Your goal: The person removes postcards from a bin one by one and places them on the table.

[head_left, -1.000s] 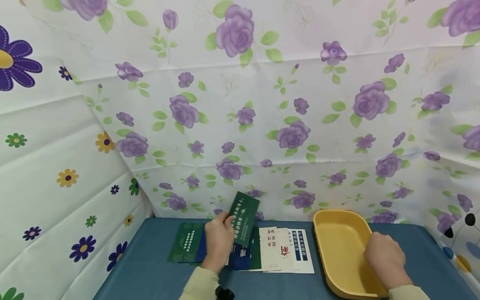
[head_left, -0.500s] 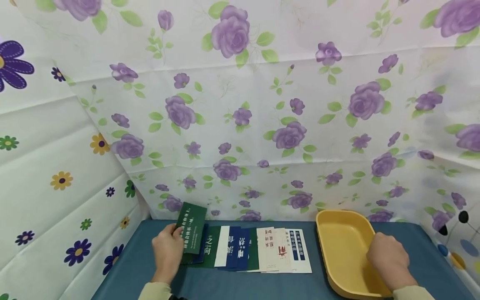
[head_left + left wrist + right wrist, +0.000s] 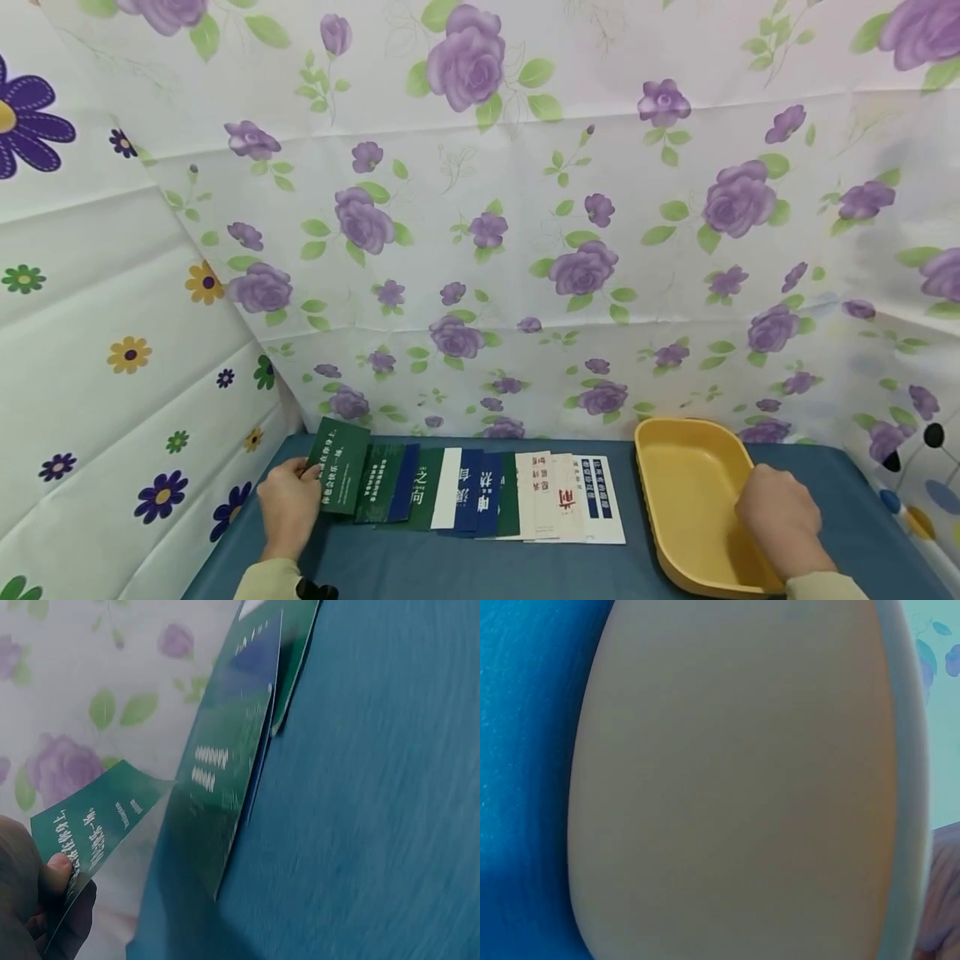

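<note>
A dark green card (image 3: 341, 467) with white writing is pinched between the thumb and fingers of my left hand (image 3: 290, 505). It is raised at the left end of a row of overlapping cards (image 3: 428, 492), coloured green, blue, white and cream. In the left wrist view the pinched card (image 3: 101, 821) slants, its far corner close to another green card (image 3: 214, 787) on the table. My right hand (image 3: 780, 518) is curled over the right rim of a yellow tray (image 3: 690, 492), its fingertips hidden. The tray wall (image 3: 735, 780) fills most of the right wrist view.
The blue-green tablecloth (image 3: 420, 571) covers the table. Behind it hangs a white sheet (image 3: 517, 375) with purple flowers, and another flowered sheet (image 3: 172, 400) closes the left side. The tray stands right of the card row.
My left hand has carried the green card leftward, from over the middle of the row to its left end, and lowered it. My right hand stays at the tray.
</note>
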`<state>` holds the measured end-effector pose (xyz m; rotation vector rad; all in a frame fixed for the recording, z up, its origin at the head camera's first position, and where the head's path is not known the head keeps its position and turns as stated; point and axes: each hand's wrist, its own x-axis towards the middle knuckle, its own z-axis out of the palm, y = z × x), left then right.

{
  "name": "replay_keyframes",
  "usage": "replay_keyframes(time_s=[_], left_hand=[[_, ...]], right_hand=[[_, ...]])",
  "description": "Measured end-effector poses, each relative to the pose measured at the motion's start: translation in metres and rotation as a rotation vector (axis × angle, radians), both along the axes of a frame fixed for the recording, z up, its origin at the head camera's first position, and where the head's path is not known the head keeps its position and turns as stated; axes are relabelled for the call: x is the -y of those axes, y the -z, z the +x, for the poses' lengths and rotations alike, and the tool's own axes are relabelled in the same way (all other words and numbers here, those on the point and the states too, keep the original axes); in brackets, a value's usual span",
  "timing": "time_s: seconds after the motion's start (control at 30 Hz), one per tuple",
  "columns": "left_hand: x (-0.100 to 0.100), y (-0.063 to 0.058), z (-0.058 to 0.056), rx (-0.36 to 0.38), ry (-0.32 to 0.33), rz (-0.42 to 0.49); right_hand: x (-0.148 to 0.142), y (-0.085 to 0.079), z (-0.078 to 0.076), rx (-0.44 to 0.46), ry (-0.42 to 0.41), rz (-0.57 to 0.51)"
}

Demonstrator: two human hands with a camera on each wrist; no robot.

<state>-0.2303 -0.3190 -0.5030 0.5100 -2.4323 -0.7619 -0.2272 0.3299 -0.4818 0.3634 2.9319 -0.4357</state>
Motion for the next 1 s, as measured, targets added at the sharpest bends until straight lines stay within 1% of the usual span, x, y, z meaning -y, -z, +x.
replay_keyframes(time_s=[0.17,0.33,0.4,0.53,0.67,0.73,0.8,1.0], left_hand=[[0.011,0.005,-0.001,0.075,0.023,0.013],[0.014,0.010,-0.004,0.129,0.022,0.042],[0.013,0.013,-0.004,0.136,0.025,0.040],[0.012,0.018,-0.004,0.140,0.053,0.023],[0.008,0.021,-0.003,0.105,0.072,0.009],[0.007,0.022,-0.004,0.094,0.070,-0.001],[0.005,0.023,-0.004,0.104,0.056,-0.024],[0.005,0.031,-0.008,0.182,-0.022,-0.084]], right_hand=[[0.002,-0.001,0.000,-0.007,0.003,0.010],[0.002,-0.002,-0.001,-0.013,0.006,0.014],[0.002,-0.002,-0.001,-0.006,0.006,0.011],[0.002,-0.001,0.000,0.006,0.010,0.015],[0.001,-0.001,-0.002,0.004,0.015,0.019],[0.001,-0.001,-0.003,0.008,0.016,0.020],[0.001,-0.002,-0.003,0.011,0.017,0.018],[0.000,-0.002,-0.004,0.019,0.010,0.022]])
